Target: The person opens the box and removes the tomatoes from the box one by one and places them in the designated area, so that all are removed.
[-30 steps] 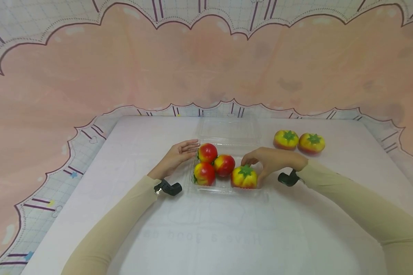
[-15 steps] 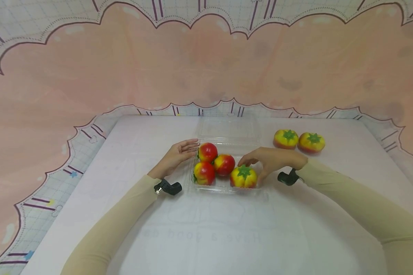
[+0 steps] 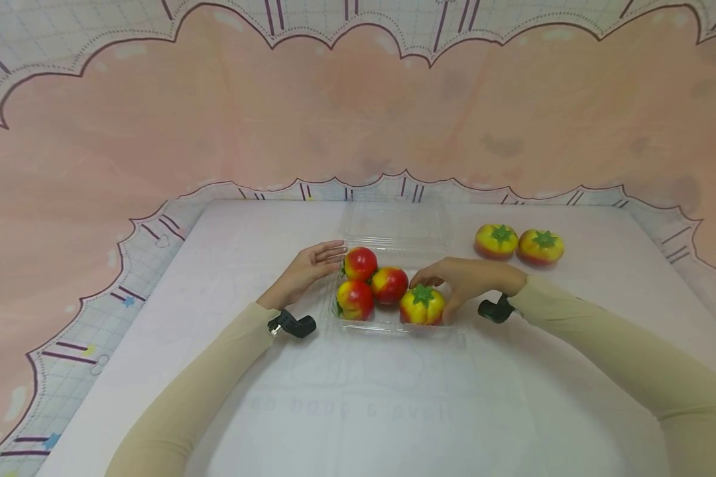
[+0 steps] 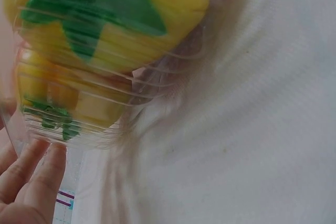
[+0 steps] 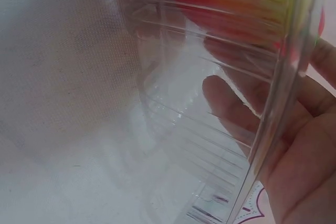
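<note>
A clear plastic clamshell box (image 3: 388, 326) stands with its lid folded back. Three red-and-yellow toy persimmons lie on their sides in its left and middle part; one is the front-left persimmon (image 3: 355, 300). At the box's front right corner sits another persimmon (image 3: 422, 306), its green leaf facing up. My right hand (image 3: 467, 277) grips this one from above, thumb and fingers curled around its sides; the right wrist view shows fingers (image 5: 226, 95) inside the clear wall. My left hand (image 3: 301, 273) rests its nearly straight fingers (image 4: 50, 169) against the box's left wall.
Two more persimmons sit side by side behind my right hand, the nearer to the box being a yellow-topped persimmon (image 3: 496, 241). The transparent lid (image 3: 396, 224) lies toward the back. A white cloth (image 3: 346, 411) with faint lettering covers the table.
The persimmon in my right hand has shifted very slightly to the left, and the hand has moved with it. My left hand has stayed at the box's side.
</note>
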`<action>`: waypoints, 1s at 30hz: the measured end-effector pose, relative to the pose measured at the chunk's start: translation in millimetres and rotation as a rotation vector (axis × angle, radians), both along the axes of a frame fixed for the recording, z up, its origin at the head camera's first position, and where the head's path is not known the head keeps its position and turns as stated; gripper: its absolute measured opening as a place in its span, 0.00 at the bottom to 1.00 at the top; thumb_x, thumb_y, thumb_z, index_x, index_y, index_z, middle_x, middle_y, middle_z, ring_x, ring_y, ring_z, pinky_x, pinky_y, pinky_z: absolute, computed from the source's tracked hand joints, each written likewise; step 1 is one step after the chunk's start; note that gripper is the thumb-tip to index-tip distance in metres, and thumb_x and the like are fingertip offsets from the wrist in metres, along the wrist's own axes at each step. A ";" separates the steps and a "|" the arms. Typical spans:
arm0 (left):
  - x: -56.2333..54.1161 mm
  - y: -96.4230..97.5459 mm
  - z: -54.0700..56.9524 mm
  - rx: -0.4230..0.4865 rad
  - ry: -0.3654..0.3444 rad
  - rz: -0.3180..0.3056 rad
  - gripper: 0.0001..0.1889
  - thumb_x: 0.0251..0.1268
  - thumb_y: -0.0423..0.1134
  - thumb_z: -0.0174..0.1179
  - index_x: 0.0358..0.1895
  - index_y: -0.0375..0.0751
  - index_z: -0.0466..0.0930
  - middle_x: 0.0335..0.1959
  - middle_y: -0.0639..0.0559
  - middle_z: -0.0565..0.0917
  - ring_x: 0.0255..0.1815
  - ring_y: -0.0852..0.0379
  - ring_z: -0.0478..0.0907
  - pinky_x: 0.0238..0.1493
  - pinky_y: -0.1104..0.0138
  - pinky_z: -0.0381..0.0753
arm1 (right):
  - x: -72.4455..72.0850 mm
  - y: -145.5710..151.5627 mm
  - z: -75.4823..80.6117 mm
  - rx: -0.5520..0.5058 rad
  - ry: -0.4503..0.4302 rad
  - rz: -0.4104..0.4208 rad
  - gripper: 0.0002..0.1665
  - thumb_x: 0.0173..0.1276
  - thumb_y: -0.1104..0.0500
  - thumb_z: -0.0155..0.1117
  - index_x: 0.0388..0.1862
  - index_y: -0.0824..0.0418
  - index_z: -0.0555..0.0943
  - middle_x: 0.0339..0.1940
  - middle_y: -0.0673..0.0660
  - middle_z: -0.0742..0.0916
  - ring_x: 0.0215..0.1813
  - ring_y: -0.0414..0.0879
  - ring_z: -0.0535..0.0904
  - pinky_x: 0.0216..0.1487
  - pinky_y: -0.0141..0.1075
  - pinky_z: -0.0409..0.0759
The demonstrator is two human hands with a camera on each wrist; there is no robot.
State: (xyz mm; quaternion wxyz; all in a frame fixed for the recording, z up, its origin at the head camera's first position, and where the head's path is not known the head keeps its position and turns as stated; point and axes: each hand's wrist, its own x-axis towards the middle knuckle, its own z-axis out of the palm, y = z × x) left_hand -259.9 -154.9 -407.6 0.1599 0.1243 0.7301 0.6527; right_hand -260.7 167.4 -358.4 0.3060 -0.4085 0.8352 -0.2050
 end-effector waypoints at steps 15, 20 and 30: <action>-0.2 -0.1 -0.7 -0.010 0.000 0.000 0.28 0.67 0.27 0.51 0.69 0.32 0.58 0.69 0.36 0.65 0.70 0.43 0.63 0.64 0.62 0.70 | -2.2 0.2 -1.3 -0.002 -0.016 -0.004 0.36 0.50 0.59 0.75 0.60 0.56 0.74 0.58 0.54 0.81 0.61 0.52 0.75 0.65 0.48 0.74; -0.4 -0.2 -0.8 -0.016 -0.004 0.002 0.28 0.67 0.27 0.52 0.69 0.33 0.58 0.69 0.37 0.66 0.71 0.43 0.63 0.63 0.63 0.70 | -2.0 -0.9 -2.2 -0.011 -0.031 -0.001 0.37 0.49 0.60 0.76 0.60 0.55 0.74 0.58 0.52 0.81 0.61 0.50 0.75 0.65 0.46 0.74; 1.9 0.3 1.1 -0.012 0.001 0.001 0.28 0.67 0.27 0.51 0.70 0.32 0.57 0.69 0.36 0.65 0.71 0.43 0.62 0.64 0.63 0.70 | -2.9 -1.1 -2.8 -0.007 -0.029 -0.011 0.37 0.50 0.59 0.75 0.61 0.55 0.73 0.59 0.51 0.80 0.62 0.50 0.75 0.65 0.47 0.74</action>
